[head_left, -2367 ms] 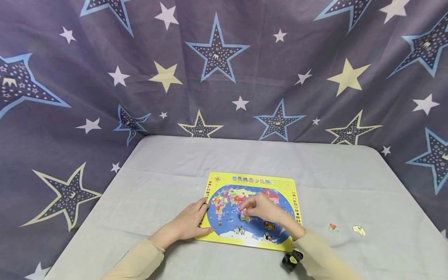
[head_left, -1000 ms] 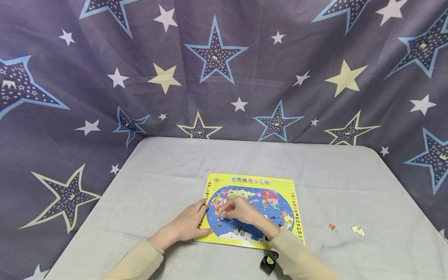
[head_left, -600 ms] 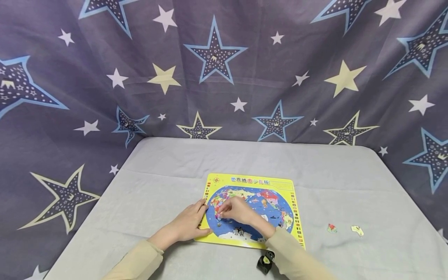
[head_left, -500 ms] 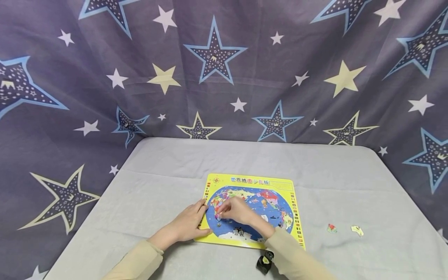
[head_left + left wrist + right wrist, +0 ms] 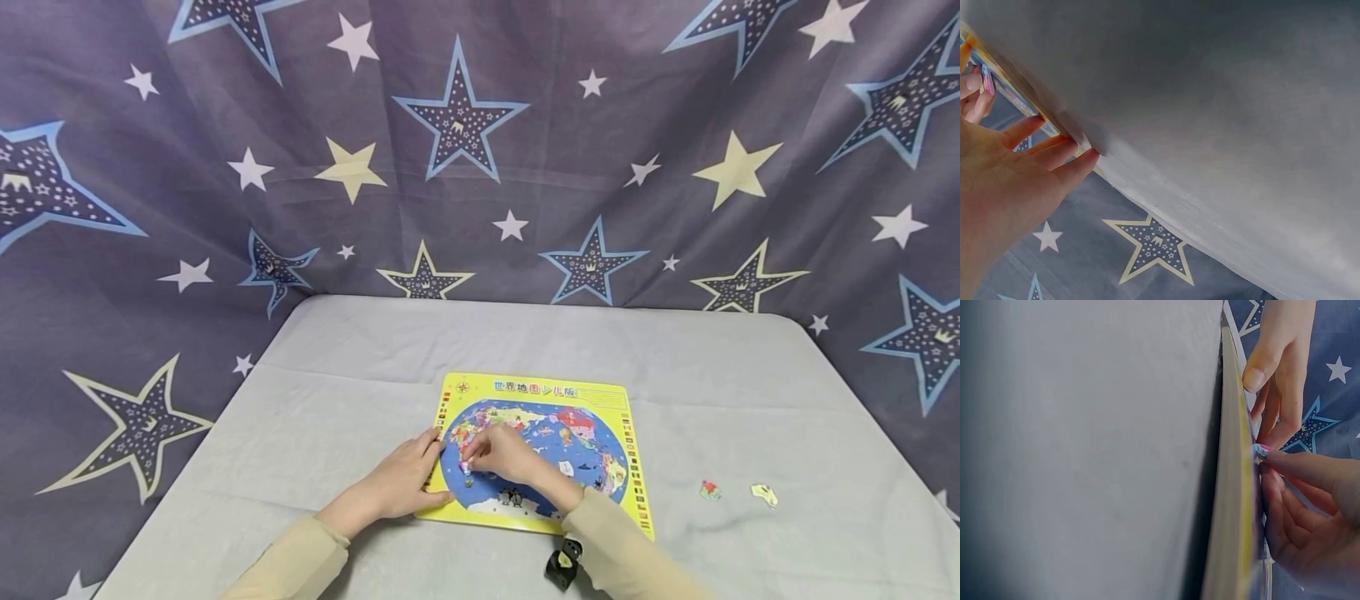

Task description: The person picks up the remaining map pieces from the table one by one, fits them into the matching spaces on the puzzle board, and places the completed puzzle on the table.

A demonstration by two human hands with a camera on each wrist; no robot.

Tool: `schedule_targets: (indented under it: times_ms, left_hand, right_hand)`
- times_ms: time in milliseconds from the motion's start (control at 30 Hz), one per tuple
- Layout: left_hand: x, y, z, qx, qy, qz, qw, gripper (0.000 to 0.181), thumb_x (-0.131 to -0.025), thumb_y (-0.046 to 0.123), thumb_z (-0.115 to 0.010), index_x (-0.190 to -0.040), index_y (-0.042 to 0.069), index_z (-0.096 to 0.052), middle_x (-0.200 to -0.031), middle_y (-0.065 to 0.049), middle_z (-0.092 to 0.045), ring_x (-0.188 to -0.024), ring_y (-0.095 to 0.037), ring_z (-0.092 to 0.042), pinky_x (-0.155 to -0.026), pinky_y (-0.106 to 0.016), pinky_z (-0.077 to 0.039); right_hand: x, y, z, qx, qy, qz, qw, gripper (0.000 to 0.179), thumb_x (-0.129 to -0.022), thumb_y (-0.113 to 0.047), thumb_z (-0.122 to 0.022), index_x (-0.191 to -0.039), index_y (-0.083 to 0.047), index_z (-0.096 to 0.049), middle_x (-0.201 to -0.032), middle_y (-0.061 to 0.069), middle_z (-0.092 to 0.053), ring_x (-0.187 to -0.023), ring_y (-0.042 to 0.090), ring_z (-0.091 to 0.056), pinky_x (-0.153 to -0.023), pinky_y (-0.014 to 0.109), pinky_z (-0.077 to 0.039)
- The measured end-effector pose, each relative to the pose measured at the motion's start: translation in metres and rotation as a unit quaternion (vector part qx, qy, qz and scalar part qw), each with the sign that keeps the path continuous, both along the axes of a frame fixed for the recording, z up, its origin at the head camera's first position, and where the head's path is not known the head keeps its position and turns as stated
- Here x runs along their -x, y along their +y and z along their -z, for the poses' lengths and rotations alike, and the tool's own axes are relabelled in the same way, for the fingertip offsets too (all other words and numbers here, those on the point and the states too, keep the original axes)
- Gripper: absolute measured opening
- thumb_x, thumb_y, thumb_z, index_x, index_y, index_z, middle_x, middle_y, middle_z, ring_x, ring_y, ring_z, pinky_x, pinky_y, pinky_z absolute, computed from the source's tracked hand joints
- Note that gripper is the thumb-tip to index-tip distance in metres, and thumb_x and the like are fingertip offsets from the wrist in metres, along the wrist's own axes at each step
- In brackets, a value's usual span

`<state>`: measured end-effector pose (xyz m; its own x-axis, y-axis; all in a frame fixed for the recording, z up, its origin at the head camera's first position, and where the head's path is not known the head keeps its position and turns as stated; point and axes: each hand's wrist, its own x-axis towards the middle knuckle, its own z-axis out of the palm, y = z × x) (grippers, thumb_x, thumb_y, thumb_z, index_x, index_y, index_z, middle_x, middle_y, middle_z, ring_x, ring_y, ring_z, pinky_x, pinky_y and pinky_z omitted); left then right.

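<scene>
A world map puzzle board [image 5: 480,518] with a yellow border and blue oval map lies on the table. My left hand [image 5: 401,475] rests along its left edge, fingers extended; in the left wrist view, the left hand's fingertips [image 5: 1088,156] touch the board's side. Over the left part of the map, my right hand [image 5: 506,454] pinches a small pink and light-blue puzzle piece [image 5: 466,467] between thumb and finger. The right wrist view shows this puzzle piece [image 5: 1262,450] tilted right at the board's surface. Part of the map is hidden under the right hand and forearm.
Two loose puzzle pieces lie right of the board: a red and green piece [image 5: 710,490] and a pale yellow piece [image 5: 764,495]. A black wrist camera [image 5: 564,565] sits by the right sleeve near the board's lower edge. A star-patterned curtain [image 5: 540,192] rises behind the grey-covered table [image 5: 360,350].
My right hand has moved left from the map's middle to its left side, then shifted only slightly there, still pinching the puzzle piece. The left hand has stayed on the board's edge.
</scene>
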<state>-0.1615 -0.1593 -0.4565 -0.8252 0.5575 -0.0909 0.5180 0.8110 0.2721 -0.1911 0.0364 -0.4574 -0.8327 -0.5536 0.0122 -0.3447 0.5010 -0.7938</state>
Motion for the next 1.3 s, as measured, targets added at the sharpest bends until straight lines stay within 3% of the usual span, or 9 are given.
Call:
schedule_targets:
  times_ms: [333, 567, 1300]
  left_hand:
    - [0.0, -0.0003, 0.001, -0.002, 0.006, 0.005, 1.0, 0.075, -0.08, 0.052, -0.054, -0.127, -0.004, -0.039, -0.136, -0.023, -0.029, -0.123, -0.034, -0.033, -0.1, -0.045, -0.029]
    - [0.0006, -0.0011, 0.0025, -0.005, 0.009, 0.007, 0.9999, 0.076, -0.079, 0.052, -0.054, -0.128, -0.005, -0.039, -0.136, -0.023, -0.029, -0.122, -0.035, -0.034, -0.1, -0.044, -0.03]
    - [0.0008, -0.001, 0.0023, -0.002, 0.009, 0.007, 0.9999, 0.076, -0.08, 0.053, -0.053, -0.128, -0.005, -0.039, -0.136, -0.024, -0.029, -0.122, -0.034, -0.034, -0.1, -0.045, -0.03]
  right_hand:
    - [-0.0013, -0.0032, -0.001, -0.016, 0.008, 0.003, 0.9998, 0.004, -0.075, -0.002, -0.066, -0.078, -0.002, -0.069, -0.065, -0.002, -0.061, -0.052, 0.002, -0.045, -0.049, 0.015, -0.04]
    - [-0.0021, -0.0038, -0.0003, -0.018, 0.011, -0.001, 0.9998, 0.009, -0.073, 0.003, -0.064, -0.078, -0.004, -0.069, -0.069, 0.0, -0.063, -0.052, 0.002, -0.045, -0.049, 0.015, -0.039]
    - [-0.0022, -0.0042, 0.0007, -0.047, 0.035, 0.003, 0.9983, 0.007, -0.073, -0.004, -0.068, -0.079, -0.007, -0.07, -0.077, -0.002, -0.059, -0.062, 0.003, -0.044, -0.055, 0.016, -0.039]
